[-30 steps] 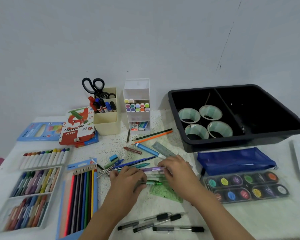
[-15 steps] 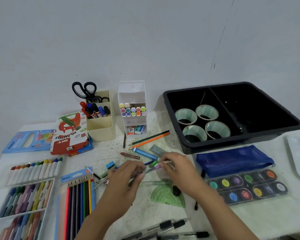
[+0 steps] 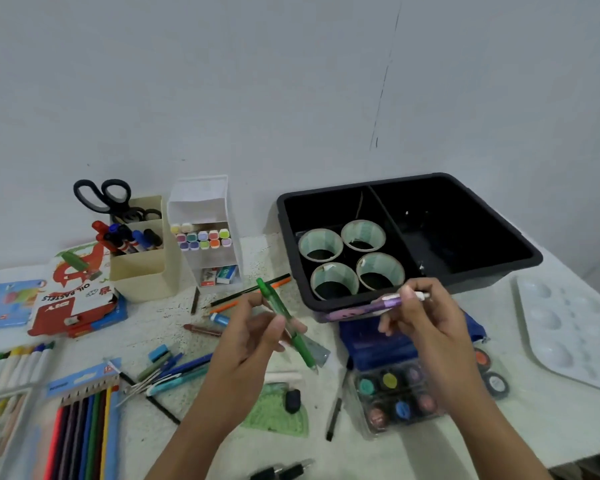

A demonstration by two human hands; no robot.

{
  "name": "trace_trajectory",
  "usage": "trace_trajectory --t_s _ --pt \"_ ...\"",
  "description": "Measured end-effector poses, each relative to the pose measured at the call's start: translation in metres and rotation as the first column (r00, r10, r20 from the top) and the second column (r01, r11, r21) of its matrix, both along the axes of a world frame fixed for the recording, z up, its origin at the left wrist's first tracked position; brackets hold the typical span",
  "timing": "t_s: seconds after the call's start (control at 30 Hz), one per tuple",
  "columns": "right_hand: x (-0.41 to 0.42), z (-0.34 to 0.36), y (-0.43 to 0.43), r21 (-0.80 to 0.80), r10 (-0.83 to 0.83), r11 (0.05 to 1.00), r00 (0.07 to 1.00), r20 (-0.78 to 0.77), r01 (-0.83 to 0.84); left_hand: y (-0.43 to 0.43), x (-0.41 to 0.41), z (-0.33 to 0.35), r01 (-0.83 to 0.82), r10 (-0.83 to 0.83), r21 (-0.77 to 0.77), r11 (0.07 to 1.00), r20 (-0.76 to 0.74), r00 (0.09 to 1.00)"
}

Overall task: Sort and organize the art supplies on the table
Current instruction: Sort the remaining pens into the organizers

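Left hand [image 3: 246,344], fingers [image 3: 255,303] grasping a green pen [image 3: 284,317], left of the black tray [image 3: 520,252]; right hand [image 3: 426,327] pinched a purple pen [image 3: 392,301] before the tray's front rim.

A green pen [image 3: 270,298] is held tilted above the bench [image 3: 534,427] in the left grip [image 3: 250,344], tip low. A purple pen [image 3: 390,301] with a white end is pinched nearly level in the right grip [image 3: 426,323].
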State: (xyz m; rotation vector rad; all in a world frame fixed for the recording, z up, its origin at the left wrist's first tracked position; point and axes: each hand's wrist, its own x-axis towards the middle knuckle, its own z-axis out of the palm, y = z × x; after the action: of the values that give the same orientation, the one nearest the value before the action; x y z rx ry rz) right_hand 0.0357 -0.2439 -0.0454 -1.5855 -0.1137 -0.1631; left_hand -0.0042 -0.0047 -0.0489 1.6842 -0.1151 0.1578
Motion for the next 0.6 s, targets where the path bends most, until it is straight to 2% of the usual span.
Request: trace_trajectory --t_s 0.1,0.27,0.43,0.53,0.6 --pt "0.014 0.000 -0.037 0.028 0.026 0.999 0.999 -0.018 -0.026 -0.037 0.003 0.000 0.006 -0.006 -0.016 1.000 -0.007 1.000" --pt "0.028 -0.010 -0.088 -0.013 0.105 0.994 0.994 -0.037 -0.105 -0.094 0.006 -0.004 0.055 -0.055 -0.014 0.998 -0.022 0.998" --pt "0.028 -0.020 -0.119 -0.137 0.185 0.974 0.982 0.029 -0.179 -0.125 -0.002 -0.013 0.073 -0.090 0.297 0.952 0.044 0.995" --pt "0.024 -0.026 -0.127 -0.196 0.203 0.963 0.977 0.068 -0.186 -0.140 -0.005 -0.017 0.057 -0.095 0.390 0.919 0.080 0.992" --pt "0.022 -0.032 -0.130 -0.227 0.202 0.957 0.977 0.071 -0.181 -0.148 -0.005 -0.021 0.019 -0.112 0.517 0.856 0.149 0.983"
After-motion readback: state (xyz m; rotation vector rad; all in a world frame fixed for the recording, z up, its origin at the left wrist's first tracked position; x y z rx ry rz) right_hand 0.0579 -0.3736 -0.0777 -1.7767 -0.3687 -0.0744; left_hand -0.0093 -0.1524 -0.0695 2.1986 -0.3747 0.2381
